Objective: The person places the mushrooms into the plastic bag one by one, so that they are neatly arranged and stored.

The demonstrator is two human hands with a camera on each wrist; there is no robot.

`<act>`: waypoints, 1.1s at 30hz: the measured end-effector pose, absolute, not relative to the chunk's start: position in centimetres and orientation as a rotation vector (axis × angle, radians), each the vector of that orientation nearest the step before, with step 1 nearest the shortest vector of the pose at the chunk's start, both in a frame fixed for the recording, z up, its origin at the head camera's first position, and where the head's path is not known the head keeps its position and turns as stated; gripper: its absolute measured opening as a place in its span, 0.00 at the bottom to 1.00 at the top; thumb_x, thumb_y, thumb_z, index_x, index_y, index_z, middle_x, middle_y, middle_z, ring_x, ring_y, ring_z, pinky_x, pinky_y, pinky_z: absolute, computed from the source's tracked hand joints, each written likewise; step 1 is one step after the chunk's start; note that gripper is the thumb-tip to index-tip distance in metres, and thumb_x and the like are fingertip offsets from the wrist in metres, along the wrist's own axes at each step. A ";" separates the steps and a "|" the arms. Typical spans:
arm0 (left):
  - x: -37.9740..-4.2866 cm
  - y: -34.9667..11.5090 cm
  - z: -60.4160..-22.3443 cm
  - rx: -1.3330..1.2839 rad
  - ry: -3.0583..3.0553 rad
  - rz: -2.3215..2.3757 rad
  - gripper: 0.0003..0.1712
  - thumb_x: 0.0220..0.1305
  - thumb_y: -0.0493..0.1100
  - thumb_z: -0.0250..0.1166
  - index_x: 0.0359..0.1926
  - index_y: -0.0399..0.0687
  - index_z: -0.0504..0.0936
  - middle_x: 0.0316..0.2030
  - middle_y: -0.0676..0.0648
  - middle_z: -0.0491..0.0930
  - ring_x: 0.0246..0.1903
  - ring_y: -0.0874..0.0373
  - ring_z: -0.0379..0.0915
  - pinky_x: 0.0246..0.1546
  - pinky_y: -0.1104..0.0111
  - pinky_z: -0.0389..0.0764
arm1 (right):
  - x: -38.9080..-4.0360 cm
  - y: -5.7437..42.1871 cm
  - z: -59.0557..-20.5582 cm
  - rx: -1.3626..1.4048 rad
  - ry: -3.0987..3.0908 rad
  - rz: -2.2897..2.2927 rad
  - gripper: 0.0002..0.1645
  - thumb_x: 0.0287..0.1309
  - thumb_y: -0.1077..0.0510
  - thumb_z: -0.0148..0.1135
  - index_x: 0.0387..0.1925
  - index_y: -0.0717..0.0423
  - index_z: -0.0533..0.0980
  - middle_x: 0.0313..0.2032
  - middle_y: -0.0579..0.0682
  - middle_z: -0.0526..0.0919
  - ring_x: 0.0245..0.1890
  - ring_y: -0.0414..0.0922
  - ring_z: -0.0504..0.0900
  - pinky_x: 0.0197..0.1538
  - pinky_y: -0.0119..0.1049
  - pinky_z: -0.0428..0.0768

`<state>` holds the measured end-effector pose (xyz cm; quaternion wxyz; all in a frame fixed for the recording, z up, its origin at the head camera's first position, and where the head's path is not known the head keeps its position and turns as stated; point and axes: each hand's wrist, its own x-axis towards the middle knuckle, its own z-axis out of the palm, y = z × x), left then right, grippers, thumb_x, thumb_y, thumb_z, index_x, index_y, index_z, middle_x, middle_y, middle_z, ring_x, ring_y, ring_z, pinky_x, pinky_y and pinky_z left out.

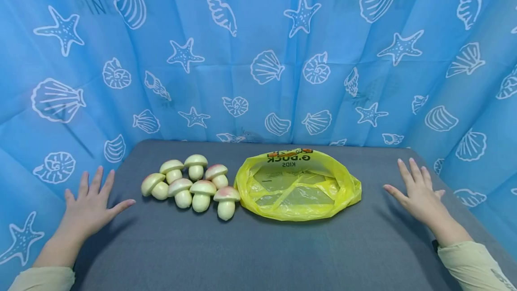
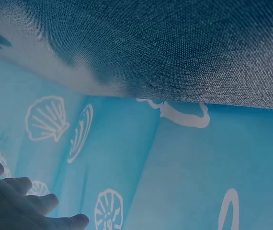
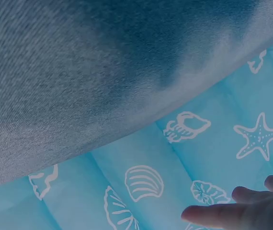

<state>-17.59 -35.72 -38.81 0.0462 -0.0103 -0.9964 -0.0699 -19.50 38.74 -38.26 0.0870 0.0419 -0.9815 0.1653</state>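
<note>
Several pale green mushrooms [image 1: 201, 196], some with pinkish caps, lie in a loose cluster left of the middle of the table. Right beside them a yellow plastic bag [image 1: 250, 208] lies with its wide mouth facing up and printed letters on its far inner side. My left hand [image 1: 89, 208], fingers spread, hovers left of the mushrooms and holds nothing. On the other side, my right hand [image 1: 422, 199] is spread out to the right of the bag, also holding nothing. Each wrist view catches only some fingers at a lower corner.
A grey cloth-covered table [image 1: 258, 255] spans the lower part of the head view. Behind it and along both sides hangs a blue curtain [image 1: 250, 26] with white shells and starfish. Light sleeves cover both forearms.
</note>
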 end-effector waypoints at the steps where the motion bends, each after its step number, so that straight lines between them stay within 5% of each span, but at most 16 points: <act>1: -17.6 -35.7 -38.8 -0.033 -3.040 -0.211 0.63 0.62 0.75 0.51 0.74 0.33 0.34 0.71 0.26 0.26 0.66 0.23 0.17 0.52 0.24 0.29 | -19.5 38.7 -38.2 0.126 -2.925 0.506 0.53 0.70 0.36 0.47 0.75 0.56 0.30 0.72 0.71 0.28 0.68 0.72 0.22 0.43 0.87 0.36; 14: -18.0 -36.0 -39.2 -0.045 -3.036 -0.558 0.57 0.70 0.66 0.50 0.73 0.27 0.31 0.68 0.20 0.27 0.65 0.20 0.23 0.54 0.26 0.41 | -20.0 36.3 -37.7 0.224 -2.917 0.986 0.56 0.71 0.43 0.51 0.73 0.60 0.24 0.71 0.70 0.24 0.69 0.71 0.27 0.60 0.75 0.38; 24: -18.5 -35.2 -39.4 -0.051 -3.016 -0.906 0.55 0.72 0.59 0.53 0.72 0.27 0.28 0.68 0.18 0.30 0.67 0.22 0.25 0.57 0.28 0.41 | -20.7 33.3 -37.9 0.304 -2.850 1.342 0.55 0.69 0.54 0.57 0.75 0.54 0.25 0.72 0.72 0.36 0.67 0.76 0.45 0.60 0.72 0.54; 33: -19.1 -34.5 -39.2 0.007 -3.046 -1.014 0.52 0.73 0.58 0.52 0.73 0.27 0.34 0.67 0.18 0.40 0.60 0.18 0.49 0.55 0.32 0.59 | -21.6 31.6 -38.4 0.338 -2.847 1.528 0.52 0.69 0.56 0.57 0.76 0.56 0.31 0.73 0.70 0.40 0.69 0.71 0.43 0.63 0.69 0.52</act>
